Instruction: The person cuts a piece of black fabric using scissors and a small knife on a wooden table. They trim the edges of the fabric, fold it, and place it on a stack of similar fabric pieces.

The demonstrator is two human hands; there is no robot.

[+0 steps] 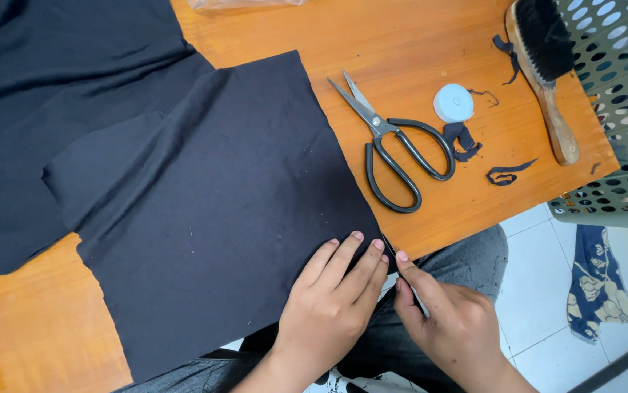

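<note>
A large piece of black fabric (212, 211) lies across the orange wooden table (416, 44), with more black cloth (45, 87) spread at the upper left. My left hand (332, 298) presses flat on the fabric's near right corner, fingers together. My right hand (448, 320) sits just beside it at the table's near edge, index finger and thumb pinching the fabric's edge, perhaps with something thin that I cannot make out. Black-handled scissors (394, 145) lie shut on the table beyond the hands.
A round white tape measure (453, 102) and black fabric scraps (506, 173) lie right of the scissors. A wooden brush with black bristles (544, 65) rests by a green perforated basket (619, 109). Patterned blue cloth (597, 284) lies on the white tiled floor.
</note>
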